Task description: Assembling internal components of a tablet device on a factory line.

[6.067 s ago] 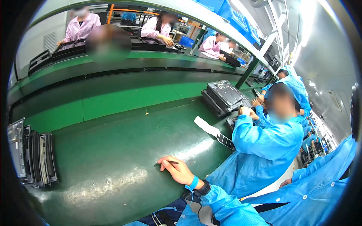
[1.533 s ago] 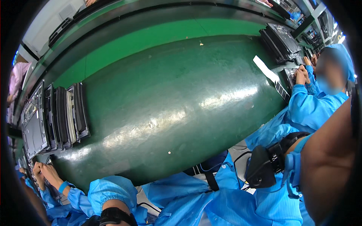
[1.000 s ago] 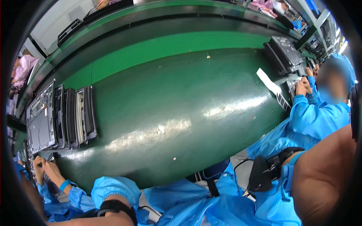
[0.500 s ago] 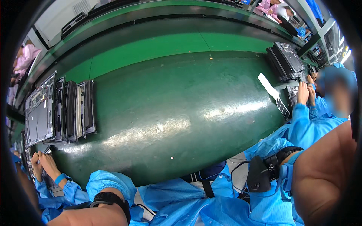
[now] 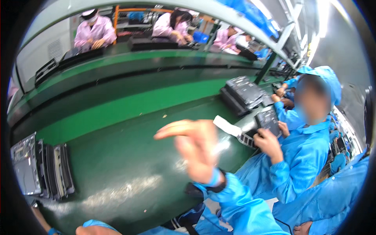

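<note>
My right hand (image 5: 196, 149) is raised over the green tabletop (image 5: 113, 164), blurred by motion. Its fingers stretch to the left and stand apart, with nothing between them. A blue band and a black strap circle its wrist. Only a patch of my left hand or wrist (image 5: 96, 230), beside a blue cuff, shows at the lower edge; its fingers are hidden. Behind my right hand lies a white strip (image 5: 227, 125) whose lower end carries dark squares. At the far left, several dark laptop-like panels (image 5: 55, 170) stand on edge in a row.
To the right, a co-worker in blue (image 5: 305, 152) handles a dark panel with electronic parts (image 5: 268, 121). More panels are stacked (image 5: 244, 92) at the back right. Beyond a raised ledge (image 5: 129, 74), people in pink work. Another person's hand (image 5: 42, 219) shows at lower left.
My right hand has swung down and forward from close to the camera, out over the table. My left arm has dropped mostly out of the picture. The view has turned up and right.
</note>
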The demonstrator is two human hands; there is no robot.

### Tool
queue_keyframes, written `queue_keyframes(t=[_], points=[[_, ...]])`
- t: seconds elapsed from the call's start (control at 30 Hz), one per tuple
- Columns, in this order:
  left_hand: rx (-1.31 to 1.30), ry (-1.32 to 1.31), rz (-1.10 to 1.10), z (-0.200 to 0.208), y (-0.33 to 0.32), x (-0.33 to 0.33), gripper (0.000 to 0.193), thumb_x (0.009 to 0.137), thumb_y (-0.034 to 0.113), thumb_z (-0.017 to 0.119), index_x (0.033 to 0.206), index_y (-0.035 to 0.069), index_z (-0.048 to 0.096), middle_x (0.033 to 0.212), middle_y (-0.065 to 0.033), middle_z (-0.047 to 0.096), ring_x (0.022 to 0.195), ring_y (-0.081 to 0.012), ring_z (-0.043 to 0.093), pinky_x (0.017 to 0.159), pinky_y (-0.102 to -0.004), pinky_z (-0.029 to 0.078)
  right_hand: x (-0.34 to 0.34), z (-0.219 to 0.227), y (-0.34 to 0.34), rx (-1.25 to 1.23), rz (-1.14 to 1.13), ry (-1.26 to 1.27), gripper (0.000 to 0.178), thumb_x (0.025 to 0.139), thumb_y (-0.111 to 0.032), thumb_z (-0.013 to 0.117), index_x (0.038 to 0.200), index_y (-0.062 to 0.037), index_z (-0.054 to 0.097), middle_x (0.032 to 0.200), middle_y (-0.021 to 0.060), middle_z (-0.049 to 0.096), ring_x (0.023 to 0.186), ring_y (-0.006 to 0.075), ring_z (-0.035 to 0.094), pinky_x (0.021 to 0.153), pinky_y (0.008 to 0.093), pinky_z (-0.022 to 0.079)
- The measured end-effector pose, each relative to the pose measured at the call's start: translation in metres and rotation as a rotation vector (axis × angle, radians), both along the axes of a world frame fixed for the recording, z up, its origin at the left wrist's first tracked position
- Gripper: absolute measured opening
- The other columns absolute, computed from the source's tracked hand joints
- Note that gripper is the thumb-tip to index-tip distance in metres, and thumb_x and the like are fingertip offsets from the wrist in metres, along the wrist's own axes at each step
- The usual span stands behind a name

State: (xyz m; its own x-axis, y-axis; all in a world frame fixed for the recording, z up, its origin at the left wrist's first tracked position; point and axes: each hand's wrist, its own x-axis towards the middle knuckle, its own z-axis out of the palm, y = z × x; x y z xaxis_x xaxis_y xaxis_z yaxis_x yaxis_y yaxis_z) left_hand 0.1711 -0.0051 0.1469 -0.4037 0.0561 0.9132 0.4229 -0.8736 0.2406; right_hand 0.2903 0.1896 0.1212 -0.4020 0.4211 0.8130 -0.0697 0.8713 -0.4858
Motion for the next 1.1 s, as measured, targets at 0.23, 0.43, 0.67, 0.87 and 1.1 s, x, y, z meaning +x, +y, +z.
queue_keyframes(t=[0.23, 0.43, 0.67, 0.87, 1.1], points=[[-0.508, 0.564, 0.174, -0.039, 0.089, -0.013, 0.029, 0.088, 0.015, 0.063, 0.111, -0.001, 0.055, 0.105, -0.0178, 0.061, 0.097, -0.0330, 0.063, 0.089, -0.0428, 0.050, -0.058, -0.158, 0.081, -0.785, 0.422, -0.282, 0.033, 0.108, -0.038, 0.040, 0.092, -0.0096, 0.043, 0.066, -0.0023, 0.042, 0.061, 0.0087, 0.037, 0.055, 0.0272, 0.035], [-0.815, 0.438, 0.100, -0.129, 0.131, -0.015, 0.037, 0.081, 0.010, 0.063, 0.115, -0.001, 0.055, 0.122, -0.0194, 0.055, 0.117, -0.0393, 0.053, 0.105, -0.0491, 0.040, -0.047, -0.164, 0.088, -0.816, 0.475, -0.225, 0.036, 0.108, -0.039, 0.040, 0.101, -0.0060, 0.053, 0.080, -0.0022, 0.048, 0.071, 0.0069, 0.043, 0.066, 0.0242, 0.041], [-0.944, -0.215, -0.099, -0.169, 0.150, -0.042, 0.032, 0.101, 0.017, 0.047, 0.127, -0.001, 0.049, 0.130, -0.0149, 0.051, 0.127, -0.0255, 0.048, 0.112, -0.0401, 0.033, -0.049, -0.146, 0.058, -0.844, 0.336, -0.355, 0.030, 0.106, -0.033, 0.043, 0.097, -0.0058, 0.053, 0.060, 0.0025, 0.052, 0.053, 0.0117, 0.052, 0.050, 0.0293, 0.040], [-0.878, 0.017, 0.091, -0.109, 0.172, -0.073, 0.024, 0.100, 0.014, 0.051, 0.120, 0.001, 0.054, 0.132, -0.0138, 0.053, 0.128, -0.0245, 0.048, 0.112, -0.0389, 0.034, 0.010, -0.129, -0.041, -0.610, 0.439, -0.566, 0.019, 0.105, -0.027, 0.044, 0.099, -0.0094, 0.047, 0.071, 0.0136, 0.064, 0.067, 0.0379, 0.063, 0.061, 0.0444, 0.050], [-1.132, 0.259, 0.310, -0.150, 0.266, -0.081, 0.040, 0.093, 0.027, 0.062, 0.123, 0.000, 0.057, 0.127, -0.0222, 0.060, 0.120, -0.0383, 0.056, 0.104, -0.0415, 0.043, 0.074, -0.116, -0.088, -0.569, -0.025, -0.239, 0.019, 0.097, -0.020, 0.059, 0.102, -0.0051, 0.048, 0.101, 0.0224, 0.066, 0.091, 0.0385, 0.066, 0.078, 0.0430, 0.052]])
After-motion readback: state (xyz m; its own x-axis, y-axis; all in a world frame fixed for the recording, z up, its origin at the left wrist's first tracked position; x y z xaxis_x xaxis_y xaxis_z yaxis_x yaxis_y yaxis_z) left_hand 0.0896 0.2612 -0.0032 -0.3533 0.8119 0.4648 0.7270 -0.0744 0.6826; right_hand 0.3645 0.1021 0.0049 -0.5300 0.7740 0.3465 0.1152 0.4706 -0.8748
